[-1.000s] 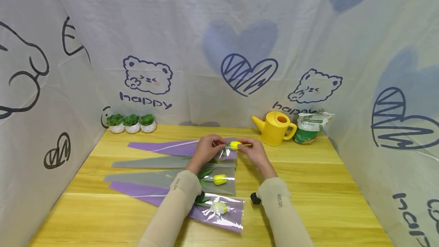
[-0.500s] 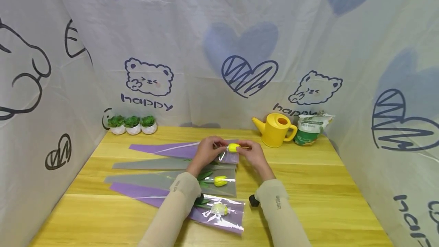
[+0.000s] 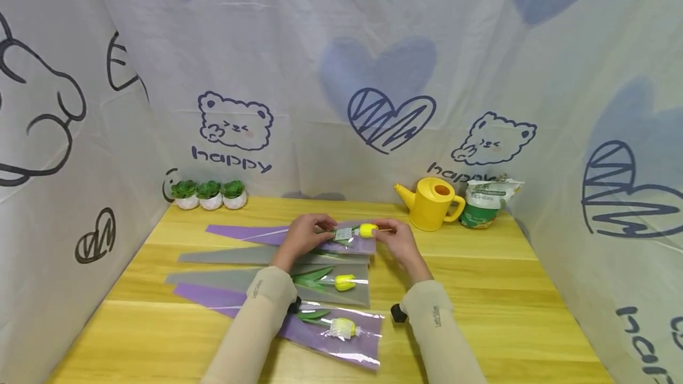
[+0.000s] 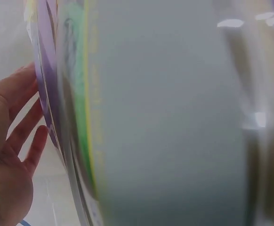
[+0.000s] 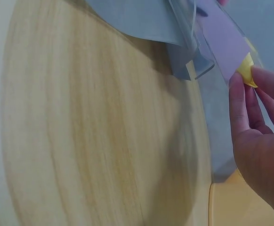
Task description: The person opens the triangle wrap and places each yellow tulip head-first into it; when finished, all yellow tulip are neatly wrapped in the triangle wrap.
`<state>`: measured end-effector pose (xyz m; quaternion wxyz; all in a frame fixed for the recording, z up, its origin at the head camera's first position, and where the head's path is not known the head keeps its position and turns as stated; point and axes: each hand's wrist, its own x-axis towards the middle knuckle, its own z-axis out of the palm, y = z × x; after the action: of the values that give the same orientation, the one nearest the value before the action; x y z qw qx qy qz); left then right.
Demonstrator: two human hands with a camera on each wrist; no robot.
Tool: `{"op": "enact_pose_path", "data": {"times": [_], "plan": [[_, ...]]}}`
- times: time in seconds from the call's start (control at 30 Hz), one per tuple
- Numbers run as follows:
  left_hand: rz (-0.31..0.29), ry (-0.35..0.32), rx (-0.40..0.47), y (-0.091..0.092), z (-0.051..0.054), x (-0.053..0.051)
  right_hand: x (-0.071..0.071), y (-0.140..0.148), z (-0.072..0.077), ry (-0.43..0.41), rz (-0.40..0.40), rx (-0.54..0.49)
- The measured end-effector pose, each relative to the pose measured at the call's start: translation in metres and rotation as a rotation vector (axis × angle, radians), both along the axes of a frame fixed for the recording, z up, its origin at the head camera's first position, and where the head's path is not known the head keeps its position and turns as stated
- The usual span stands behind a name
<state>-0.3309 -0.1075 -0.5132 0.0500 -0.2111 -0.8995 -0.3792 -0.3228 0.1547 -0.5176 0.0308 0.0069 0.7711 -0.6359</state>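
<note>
At the back of the table, my right hand point(image 3: 399, 240) pinches the yellow head of a tulip point(image 3: 368, 230) between thumb and fingers. The right wrist view shows the same pinch on the yellow petals point(image 5: 245, 70). My left hand point(image 3: 305, 237) holds the green stem further left with thumb and forefinger; its other fingers stay loose. In the left wrist view, the left hand point(image 4: 12, 127) is partly hidden by the wrappers. Under the tulip lies a purple wrapping sleeve point(image 3: 229, 232). A pale label point(image 3: 344, 234) shows between the hands.
Nearer me lie two grey sleeves, one holding a yellow tulip point(image 3: 344, 282), and a purple sleeve point(image 3: 363, 345) with a tulip point(image 3: 342, 328). Three potted succulents point(image 3: 210, 195) stand back left. A yellow watering can point(image 3: 429, 206) and green-white bag point(image 3: 482, 203) stand back right.
My left hand has slid left along the stem, away from the tulip head, uncovering the pale label. My right hand keeps its pinch on the head. The view has shifted slightly.
</note>
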Motion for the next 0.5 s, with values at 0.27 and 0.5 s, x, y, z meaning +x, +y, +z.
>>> {"op": "enact_pose_path", "data": {"times": [0.27, 0.5], "plan": [[-0.064, -0.041, 0.012, -0.0005, 0.0012, 0.001, 0.0012, 0.0018, 0.0001, 0.006, 0.006, -0.016], [-0.075, -0.062, 0.027, -0.0011, -0.0049, -0.0021, 0.0023, 0.0026, -0.0008, 0.002, 0.046, -0.003]]}}
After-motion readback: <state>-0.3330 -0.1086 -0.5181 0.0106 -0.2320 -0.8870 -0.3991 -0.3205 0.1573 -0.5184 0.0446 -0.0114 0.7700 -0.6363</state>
